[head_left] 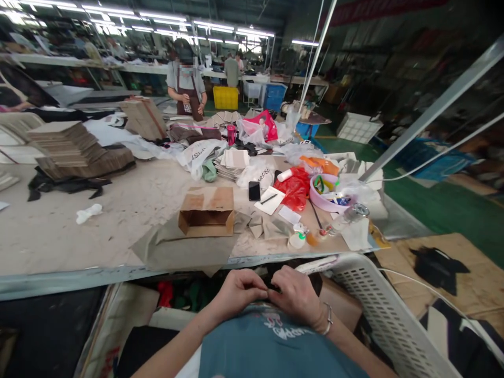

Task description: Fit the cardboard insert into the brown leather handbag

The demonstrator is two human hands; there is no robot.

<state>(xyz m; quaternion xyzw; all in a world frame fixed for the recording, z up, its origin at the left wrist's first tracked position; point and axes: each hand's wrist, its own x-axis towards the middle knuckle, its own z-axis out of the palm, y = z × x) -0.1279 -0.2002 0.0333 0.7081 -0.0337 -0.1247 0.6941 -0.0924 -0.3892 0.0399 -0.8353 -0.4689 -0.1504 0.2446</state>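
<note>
My left hand (244,287) and my right hand (294,295) meet just above the front of my blue-green apron (252,336). Both are closed, thumb and fingertips pinched together and nearly touching. Whatever lies between the fingertips is too small or too hidden to name. A bracelet (328,318) circles my right wrist. Beyond the hands, an open brown cardboard box (207,202) lies on the worktable (110,226), its opening facing me.
A white perforated basket (378,299) stands at my right. On the table are stacked brown pieces (71,142), a black phone (254,191), a red plastic bag (292,188) and a lilac basin (331,202). A co-worker (187,86) stands across the table. A slanted metal pole (433,110) rises at right.
</note>
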